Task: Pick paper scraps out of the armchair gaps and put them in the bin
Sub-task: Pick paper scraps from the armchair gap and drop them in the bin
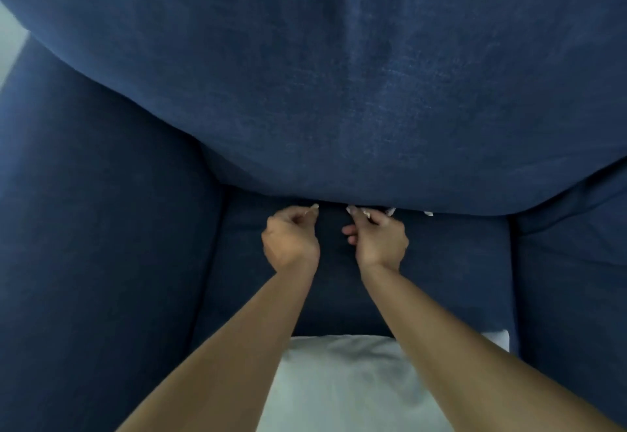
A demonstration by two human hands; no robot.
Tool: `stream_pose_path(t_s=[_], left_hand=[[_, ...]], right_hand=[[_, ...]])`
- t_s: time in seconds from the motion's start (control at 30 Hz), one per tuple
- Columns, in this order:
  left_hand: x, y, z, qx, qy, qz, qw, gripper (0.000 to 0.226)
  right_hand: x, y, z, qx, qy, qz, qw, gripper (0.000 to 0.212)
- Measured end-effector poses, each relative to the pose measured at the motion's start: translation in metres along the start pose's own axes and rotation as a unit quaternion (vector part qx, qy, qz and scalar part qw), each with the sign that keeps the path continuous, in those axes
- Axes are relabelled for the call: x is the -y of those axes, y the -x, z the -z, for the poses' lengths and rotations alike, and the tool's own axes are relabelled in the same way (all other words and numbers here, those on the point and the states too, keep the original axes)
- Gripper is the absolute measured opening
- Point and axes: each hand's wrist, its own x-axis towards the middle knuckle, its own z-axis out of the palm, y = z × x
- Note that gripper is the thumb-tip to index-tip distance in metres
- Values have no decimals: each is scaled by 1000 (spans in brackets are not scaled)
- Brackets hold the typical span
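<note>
Both your hands are at the back crease of the armchair (339, 92), right where the seat cushion (458, 262) meets the backrest, since that's where scraps lodge. Your left hand (291, 238) pinches a small pale paper scrap (314, 207); your right hand (380, 238) is curled, seemingly nipping another bit (364, 213), though it's blurry. More white scraps (428, 213) poke from the gap to the right. No bin in view, no writing anywhere.
</note>
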Motion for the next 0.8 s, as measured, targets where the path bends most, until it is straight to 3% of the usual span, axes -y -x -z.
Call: stream_pose_path(t_s=[0.23, 0.5, 0.8], left_hand=[[-5, 27, 132, -2, -7, -72, 997, 17], [5, 57, 305, -76, 28, -173, 982, 21], [157, 78, 510, -200, 7, -93, 975, 18]], right_hand=[[43, 85, 8, 51, -9, 96, 994, 13], [101, 233, -84, 175, 30, 234, 956, 14], [59, 422, -202, 312, 168, 352, 866, 17]])
